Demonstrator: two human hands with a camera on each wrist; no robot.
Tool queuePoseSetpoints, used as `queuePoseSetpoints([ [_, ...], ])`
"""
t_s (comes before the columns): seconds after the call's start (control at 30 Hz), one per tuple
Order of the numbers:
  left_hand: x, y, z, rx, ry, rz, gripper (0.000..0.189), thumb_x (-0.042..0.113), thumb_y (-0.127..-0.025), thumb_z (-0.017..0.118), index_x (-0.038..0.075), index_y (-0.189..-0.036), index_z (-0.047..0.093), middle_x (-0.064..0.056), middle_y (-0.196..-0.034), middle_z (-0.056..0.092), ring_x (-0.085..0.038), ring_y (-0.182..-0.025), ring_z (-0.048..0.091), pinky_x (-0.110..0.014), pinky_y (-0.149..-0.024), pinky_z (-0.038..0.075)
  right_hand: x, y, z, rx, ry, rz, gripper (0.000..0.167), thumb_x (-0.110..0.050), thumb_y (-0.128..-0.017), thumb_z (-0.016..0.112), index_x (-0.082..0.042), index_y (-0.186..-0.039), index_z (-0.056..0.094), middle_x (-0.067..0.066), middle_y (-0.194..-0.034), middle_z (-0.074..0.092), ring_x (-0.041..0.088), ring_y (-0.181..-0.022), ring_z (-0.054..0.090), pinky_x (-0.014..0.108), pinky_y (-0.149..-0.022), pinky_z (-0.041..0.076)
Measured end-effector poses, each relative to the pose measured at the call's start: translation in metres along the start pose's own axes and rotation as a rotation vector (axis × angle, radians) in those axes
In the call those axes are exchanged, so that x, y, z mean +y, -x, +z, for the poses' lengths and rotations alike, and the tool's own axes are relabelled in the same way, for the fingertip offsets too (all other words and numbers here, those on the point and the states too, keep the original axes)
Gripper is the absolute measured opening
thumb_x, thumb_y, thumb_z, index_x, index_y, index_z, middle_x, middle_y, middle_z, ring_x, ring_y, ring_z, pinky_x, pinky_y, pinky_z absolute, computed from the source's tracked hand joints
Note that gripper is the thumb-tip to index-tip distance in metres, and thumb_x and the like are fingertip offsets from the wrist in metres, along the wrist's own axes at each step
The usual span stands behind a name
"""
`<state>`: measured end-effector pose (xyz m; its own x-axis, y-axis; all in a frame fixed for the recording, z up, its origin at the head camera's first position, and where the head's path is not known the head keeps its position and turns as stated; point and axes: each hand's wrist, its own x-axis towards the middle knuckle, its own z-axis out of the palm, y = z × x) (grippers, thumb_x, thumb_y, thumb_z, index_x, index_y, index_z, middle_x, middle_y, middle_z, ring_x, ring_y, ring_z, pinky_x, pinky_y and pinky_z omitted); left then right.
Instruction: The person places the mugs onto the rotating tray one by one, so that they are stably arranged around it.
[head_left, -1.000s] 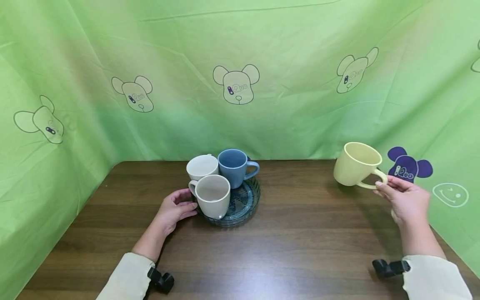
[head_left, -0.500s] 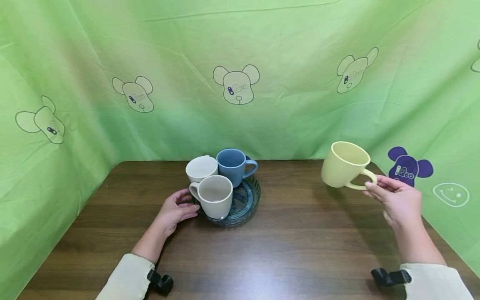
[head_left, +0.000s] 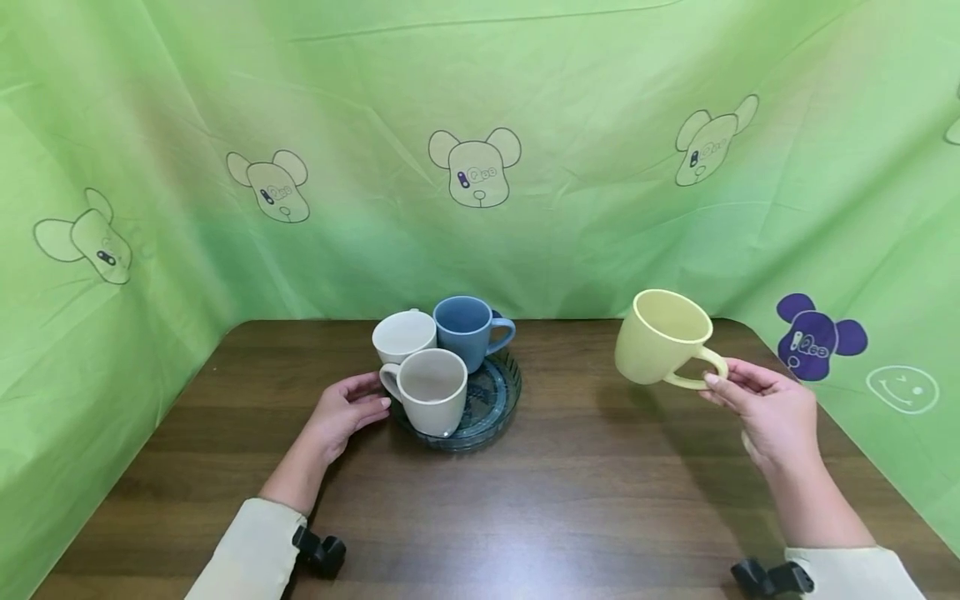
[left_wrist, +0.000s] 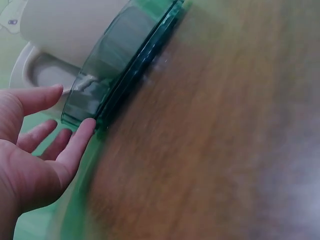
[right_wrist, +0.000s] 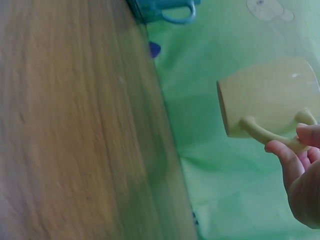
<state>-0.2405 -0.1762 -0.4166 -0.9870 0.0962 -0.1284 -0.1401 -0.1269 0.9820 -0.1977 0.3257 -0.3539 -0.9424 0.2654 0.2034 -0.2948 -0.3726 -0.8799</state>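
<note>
My right hand (head_left: 776, 412) pinches a yellow mug (head_left: 660, 340) by its handle and holds it up over the right half of the table. In the right wrist view the thumb and fingers close on that handle (right_wrist: 270, 136). At the left, my left hand (head_left: 337, 417) has its fingers spread at the edge of a round green-blue glass tray (head_left: 491, 433); in the left wrist view a fingertip lies right at the tray's wall (left_wrist: 107, 65). Upright on the tray stand a beige mug (head_left: 432, 404), a white mug (head_left: 397, 337) and a blue mug (head_left: 461, 333).
The wooden table (head_left: 555, 500) reaches back to a green cloth (head_left: 480, 258) printed with bear heads, which hangs behind and along both sides. A black wrist camera (head_left: 321, 552) sits at the left cuff and another camera (head_left: 771, 577) at the right cuff.
My right hand has carried the yellow mug leftward, towards the tray. The left hand stays by the tray's edge, its fingers shifted slightly, and the three mugs on the tray stand much as before.
</note>
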Motion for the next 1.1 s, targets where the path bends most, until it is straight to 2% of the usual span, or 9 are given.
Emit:
queuePoseSetpoints([
  [0.13,0.000,-0.008,-0.003,-0.023,-0.027,-0.001,0.061,-0.014,-0.089,0.059,-0.013,-0.144,0.033,-0.031,-0.141,0.039,-0.020,-0.108,0.057,-0.027,-0.088,0.055,0.003,0.005,0.009,-0.012,-0.002,-0.014,0.031,0.027,-0.079,0.061,0.002,-0.089,0.076,0.010,-0.074,0.070,0.017,-0.063,0.070,0.030,-0.061,0.059],
  [0.3,-0.002,-0.014,-0.007,-0.058,-0.051,-0.017,0.063,-0.014,-0.089,0.058,-0.012,-0.146,0.030,-0.031,-0.145,0.036,-0.013,-0.099,0.061,-0.026,-0.086,0.056,0.006,0.011,0.020,-0.039,-0.022,-0.002,0.032,0.028,-0.080,0.059,0.002,-0.090,0.076,0.011,-0.076,0.070,0.017,-0.066,0.070,0.030,-0.062,0.059],
  [0.5,-0.001,-0.018,-0.007,-0.076,-0.076,-0.038,0.066,-0.014,-0.088,0.058,-0.010,-0.147,0.029,-0.029,-0.147,0.034,-0.016,-0.102,0.060,-0.029,-0.088,0.055,0.006,0.017,0.035,-0.028,-0.027,0.018,0.029,0.025,-0.079,0.063,0.001,-0.089,0.076,0.010,-0.077,0.071,0.016,-0.068,0.070,0.030,-0.063,0.059],
  [0.63,-0.001,-0.017,-0.005,-0.067,-0.072,-0.051,0.068,-0.014,-0.088,0.059,-0.009,-0.148,0.028,-0.028,-0.149,0.032,-0.020,-0.106,0.058,-0.030,-0.088,0.055,0.007,0.019,0.044,-0.034,0.000,0.011,0.026,0.022,-0.077,0.068,0.000,-0.088,0.076,0.009,-0.077,0.071,0.015,-0.068,0.069,0.029,-0.064,0.059],
  [0.83,-0.001,-0.013,-0.002,-0.064,-0.068,-0.043,0.071,-0.014,-0.087,0.061,-0.008,-0.149,0.026,-0.028,-0.150,0.031,-0.030,-0.118,0.053,-0.032,-0.088,0.056,0.010,0.020,0.055,-0.055,0.043,0.000,0.031,0.025,-0.078,0.064,-0.001,-0.088,0.077,0.007,-0.076,0.070,0.012,-0.069,0.068,0.028,-0.064,0.059],
  [1.1,-0.003,-0.007,0.004,-0.041,-0.079,-0.028,0.073,-0.014,-0.086,0.062,-0.005,-0.149,0.029,-0.028,-0.144,0.038,-0.021,-0.104,0.059,-0.031,-0.084,0.057,0.016,0.021,0.068,-0.077,0.075,0.007,0.030,0.023,-0.078,0.066,-0.004,-0.087,0.077,0.006,-0.077,0.070,0.011,-0.069,0.068,0.028,-0.064,0.059],
])
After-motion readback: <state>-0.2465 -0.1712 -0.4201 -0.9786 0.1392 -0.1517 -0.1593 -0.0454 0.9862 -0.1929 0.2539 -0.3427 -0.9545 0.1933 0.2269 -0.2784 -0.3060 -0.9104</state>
